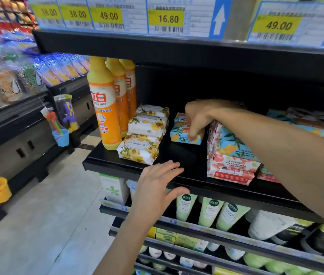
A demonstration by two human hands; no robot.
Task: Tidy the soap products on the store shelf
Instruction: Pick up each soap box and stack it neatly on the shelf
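Fingers of right hand [196, 120] curled on blue soap box [179, 133], likely shifting it toward stack [230, 155] beside wrist. Left hand [157, 181] relaxed, flat on shelf edge [226, 188], steadying.

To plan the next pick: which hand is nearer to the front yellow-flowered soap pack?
Left. The left hand is at the shelf edge, just right of that pack; the right hand holds the blue soap box farther back.
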